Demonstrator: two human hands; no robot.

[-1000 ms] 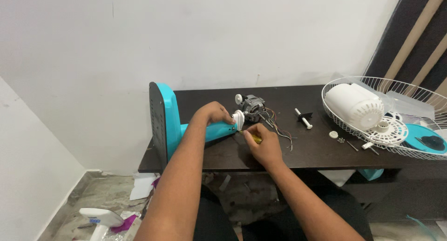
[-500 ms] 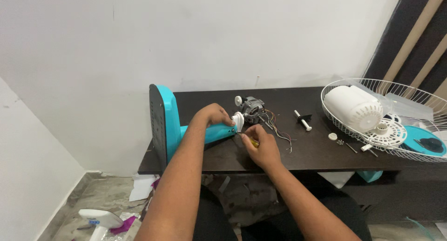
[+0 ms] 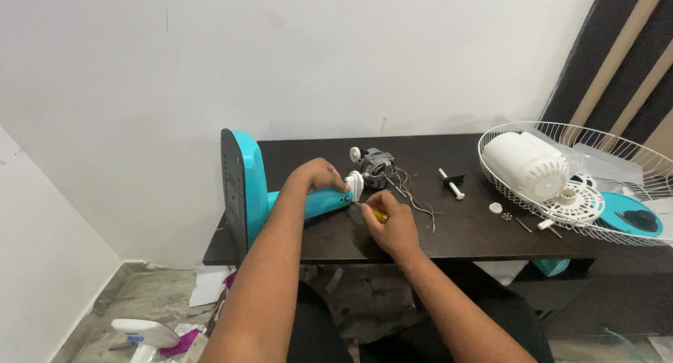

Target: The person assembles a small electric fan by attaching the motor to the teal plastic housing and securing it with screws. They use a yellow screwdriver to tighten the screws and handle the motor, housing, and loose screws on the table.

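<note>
at a dark worktop [image 3: 449,233], the left hand [image 3: 319,175] grips the turquoise fan stand [image 3: 280,202], lying on its side at the left end, while the right hand [image 3: 392,219] is closed around a yellow-handled screwdriver [image 3: 375,212] at the stand's white joint [image 3: 355,185]. a grey motor [image 3: 377,161] (wires trailing) sits just beyond; a white wire guard [image 3: 596,187] lies far right.

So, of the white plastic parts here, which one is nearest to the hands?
The small white piece on the end of the turquoise fan stand. The left hand touches it, while the white motor cover and white round disc lie in the wire grille.
</note>
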